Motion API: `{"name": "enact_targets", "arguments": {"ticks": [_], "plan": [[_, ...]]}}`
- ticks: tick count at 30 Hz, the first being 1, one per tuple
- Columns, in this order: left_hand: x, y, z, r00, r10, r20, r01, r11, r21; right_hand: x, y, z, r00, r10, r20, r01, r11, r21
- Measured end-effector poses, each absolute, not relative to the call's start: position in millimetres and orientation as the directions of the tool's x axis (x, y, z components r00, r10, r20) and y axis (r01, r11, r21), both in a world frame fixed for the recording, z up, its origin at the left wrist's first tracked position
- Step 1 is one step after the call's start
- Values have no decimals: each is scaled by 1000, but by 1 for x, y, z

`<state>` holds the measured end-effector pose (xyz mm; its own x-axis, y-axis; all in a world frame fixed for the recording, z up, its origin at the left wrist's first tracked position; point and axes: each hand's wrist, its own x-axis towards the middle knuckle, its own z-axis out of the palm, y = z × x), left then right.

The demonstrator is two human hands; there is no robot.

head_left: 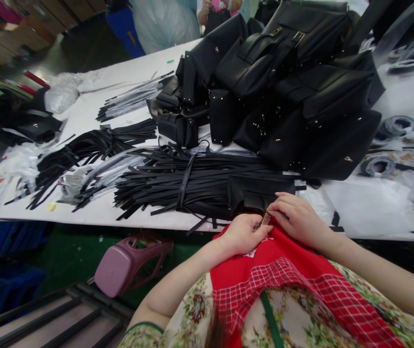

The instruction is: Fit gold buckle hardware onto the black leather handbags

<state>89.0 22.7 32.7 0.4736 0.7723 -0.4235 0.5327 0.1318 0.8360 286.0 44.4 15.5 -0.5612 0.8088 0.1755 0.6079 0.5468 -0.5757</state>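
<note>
Close to my red apron, both hands meet at the table's front edge. My left hand (245, 234) is closed, thumb and fingers pinching a small shiny metal fitting (266, 219). Its exact kind is too small to make out. My right hand (298, 218) reaches in from the other side, its fingertips pressed together at the upper end of the same fitting. Just beyond my hands lies a black leather bag piece (254, 191), resting against a tied bundle of black straps (163, 186). How the fitting joins the bag piece is hidden by my fingers.
A tall heap of black bags (265, 72) covers the back of the white table (94, 212). Another strap bundle (94, 142) lies left. Rolled strips (377, 166) sit at the right. A pink stool (120, 266) stands below; another person's hand (206, 7) shows at the top.
</note>
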Motion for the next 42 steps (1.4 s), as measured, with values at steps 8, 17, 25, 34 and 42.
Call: {"name": "enact_targets", "arguments": {"ticks": [8, 17, 25, 34, 42], "plan": [[87, 22, 31, 480, 782, -398, 514, 117, 850, 287, 41, 13, -488, 863, 128, 628, 449, -636], [88, 22, 31, 471, 776, -419, 541, 120, 832, 285, 46, 22, -651, 697, 299, 535, 701, -471], [88, 22, 32, 469, 786, -402, 528, 115, 841, 284, 49, 16, -598, 752, 279, 567, 642, -516], [89, 22, 33, 473, 778, -414, 570, 89, 817, 292, 49, 19, -628, 763, 156, 550, 576, -604], [90, 19, 32, 449, 792, -412, 620, 56, 783, 286, 49, 31, -686, 699, 200, 561, 684, -467]]}}
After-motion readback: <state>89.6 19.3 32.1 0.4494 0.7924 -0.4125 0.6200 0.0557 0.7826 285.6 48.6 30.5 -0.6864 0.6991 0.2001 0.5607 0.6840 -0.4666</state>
